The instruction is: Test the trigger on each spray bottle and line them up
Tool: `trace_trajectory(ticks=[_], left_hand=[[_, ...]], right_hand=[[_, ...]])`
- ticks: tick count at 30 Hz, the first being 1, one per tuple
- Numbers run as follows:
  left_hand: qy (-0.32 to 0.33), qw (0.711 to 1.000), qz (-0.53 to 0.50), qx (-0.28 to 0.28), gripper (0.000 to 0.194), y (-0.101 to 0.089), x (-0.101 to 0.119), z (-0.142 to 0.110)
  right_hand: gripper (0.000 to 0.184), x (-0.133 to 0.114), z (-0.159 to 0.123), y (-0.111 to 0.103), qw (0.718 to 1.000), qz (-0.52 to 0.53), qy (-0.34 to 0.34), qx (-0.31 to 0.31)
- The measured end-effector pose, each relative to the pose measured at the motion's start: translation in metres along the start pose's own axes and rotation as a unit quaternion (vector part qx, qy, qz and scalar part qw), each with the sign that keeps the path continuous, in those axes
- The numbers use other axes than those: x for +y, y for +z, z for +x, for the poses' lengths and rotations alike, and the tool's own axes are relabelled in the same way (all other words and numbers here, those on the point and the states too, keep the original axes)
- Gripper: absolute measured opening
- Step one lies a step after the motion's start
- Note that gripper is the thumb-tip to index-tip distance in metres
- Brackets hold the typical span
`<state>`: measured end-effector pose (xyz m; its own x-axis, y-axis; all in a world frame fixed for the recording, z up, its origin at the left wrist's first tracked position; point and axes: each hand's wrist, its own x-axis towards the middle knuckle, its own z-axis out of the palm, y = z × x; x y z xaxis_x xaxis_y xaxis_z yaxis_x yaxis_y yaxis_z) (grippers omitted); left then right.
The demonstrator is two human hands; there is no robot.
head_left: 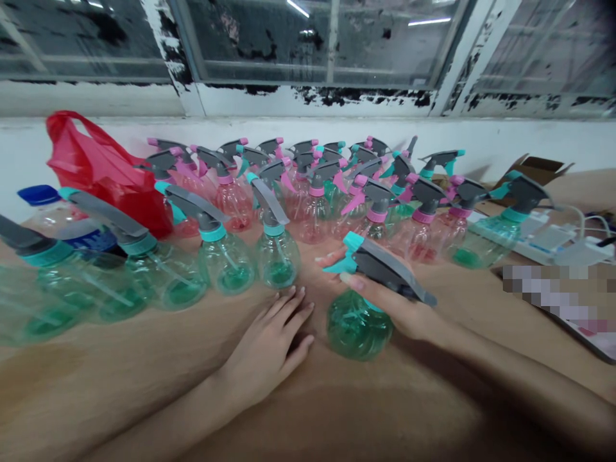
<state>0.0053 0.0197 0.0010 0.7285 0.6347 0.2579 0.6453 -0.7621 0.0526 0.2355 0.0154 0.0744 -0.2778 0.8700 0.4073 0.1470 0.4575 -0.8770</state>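
Observation:
My right hand [392, 301] is closed around the neck and trigger head of a green spray bottle [359, 330]. Its head is grey with a turquoise trigger and nozzle, and the bottle tilts slightly. My left hand [272, 343] rests on the tabletop to the left of it, fingers stretched out and holding nothing. Just beyond the left fingertips stands another green spray bottle [278, 256], with a similar green spray bottle [226, 263] beside it. Several more green ones continue the row to the left.
Behind stand several pink spray bottles [315, 215], mixed with green ones. A red plastic bag [110, 173] and a blue-capped bottle [43, 208] are at left. Power strips [543, 237], an open cardboard box [536, 170] and a flat, partly blurred object [568, 314] lie at right. The wooden table [308, 417] meets a windowed wall.

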Motion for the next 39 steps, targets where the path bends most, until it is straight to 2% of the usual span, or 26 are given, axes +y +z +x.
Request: trace_trajectory(ticks=[14, 23, 39], left_hand=[[-0.004, 1.000, -0.007, -0.002, 0.045, 0.0013, -0.0003, -0.0001], [-0.006, 1.000, -0.005, -0.011, 0.045, -0.0013, 0.0014, 0.0004], [-0.009, 1.000, -0.012, -0.015, 0.045, -0.0024, 0.0014, 0.0010]], right_hand=[[0.021, 0.0007, -0.0029, -0.0005, 1.000, 0.009, 0.017, 0.000], [0.026, -0.0019, 0.0009, -0.0011, 0.998, 0.063, 0.012, -0.023], [0.021, -0.0049, 0.0013, -0.0002, 0.999, 0.042, 0.005, -0.012]])
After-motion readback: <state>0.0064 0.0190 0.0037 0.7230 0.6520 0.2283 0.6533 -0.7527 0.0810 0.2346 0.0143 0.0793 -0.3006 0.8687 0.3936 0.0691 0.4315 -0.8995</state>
